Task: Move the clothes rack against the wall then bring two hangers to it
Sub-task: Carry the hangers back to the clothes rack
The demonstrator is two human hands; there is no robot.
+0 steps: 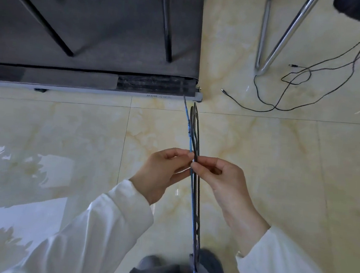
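Blue and black, two thin hangers (193, 181) are seen edge-on above the marbled tile floor (64, 136), running from near the dark treadmill-like platform (96, 40) down toward the person's legs. Left hand (162, 172) and right hand (221, 180), both in white sleeves, each have their grip pinched shut on the hangers at mid-length, fingertips almost touching. Black cables (289, 91) lie on the floor beside chrome legs (279, 35).

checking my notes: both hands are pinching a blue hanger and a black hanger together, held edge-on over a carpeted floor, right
Not quite: the floor is glossy cream marble-look tile, not carpet. The head view shows the left hand and right hand pinching the blue hanger and black hanger together, edge-on.
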